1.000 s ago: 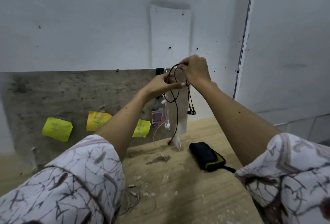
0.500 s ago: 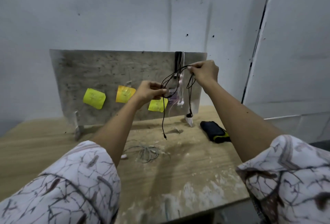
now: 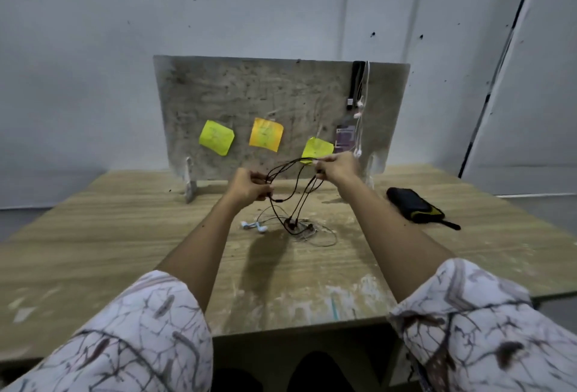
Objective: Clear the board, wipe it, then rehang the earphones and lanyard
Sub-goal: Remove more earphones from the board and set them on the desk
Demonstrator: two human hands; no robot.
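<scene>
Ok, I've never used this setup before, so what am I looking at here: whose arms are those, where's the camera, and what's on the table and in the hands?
There is no machine: a person wears one camera on the head, looking forward and down, so the arms are their own. The left hand and right hand each pinch the black earphones, whose cord droops to the table. On the table lie white earphones, a thin tangle of wire and a black and yellow pouch. The board stands behind, with three sticky notes. A lanyard with a badge and another white earphone cord hang at its right end.
</scene>
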